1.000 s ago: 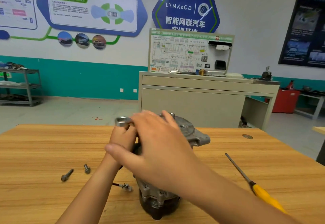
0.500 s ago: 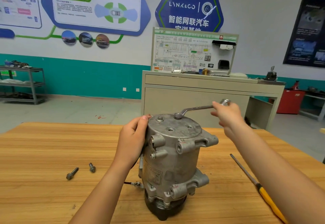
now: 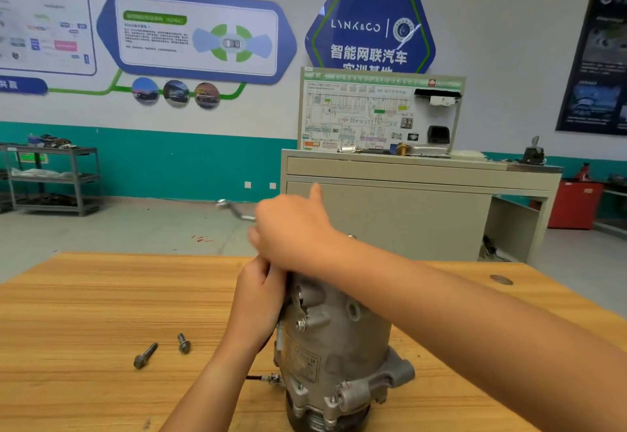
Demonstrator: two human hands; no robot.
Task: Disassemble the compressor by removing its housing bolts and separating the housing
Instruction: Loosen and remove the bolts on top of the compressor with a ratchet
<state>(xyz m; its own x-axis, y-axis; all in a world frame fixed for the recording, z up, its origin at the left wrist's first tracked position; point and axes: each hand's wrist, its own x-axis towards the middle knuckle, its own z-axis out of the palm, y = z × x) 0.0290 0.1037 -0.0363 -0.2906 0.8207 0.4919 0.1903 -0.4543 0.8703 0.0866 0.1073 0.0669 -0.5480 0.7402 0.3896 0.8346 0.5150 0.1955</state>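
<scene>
While two loose bolts point(image 3: 146, 355) lie on the table point(image 3: 68, 296) at lower left, the job looks part done: two out, nothing separated yet. Left hand point(image 3: 261, 299) curls round the upper edge of the upright compressor point(image 3: 336, 346), lower centre. Right hand point(image 3: 291, 228) above it, fingers closed on a blurred wrench point(image 3: 234, 209). Compressor top hidden by both hands; bolts left cannot be counted.

Matt cast-metal compressor point(image 3: 339, 340), bright steel wrench point(image 3: 234, 210), grained wooden table point(image 3: 101, 296).
</scene>
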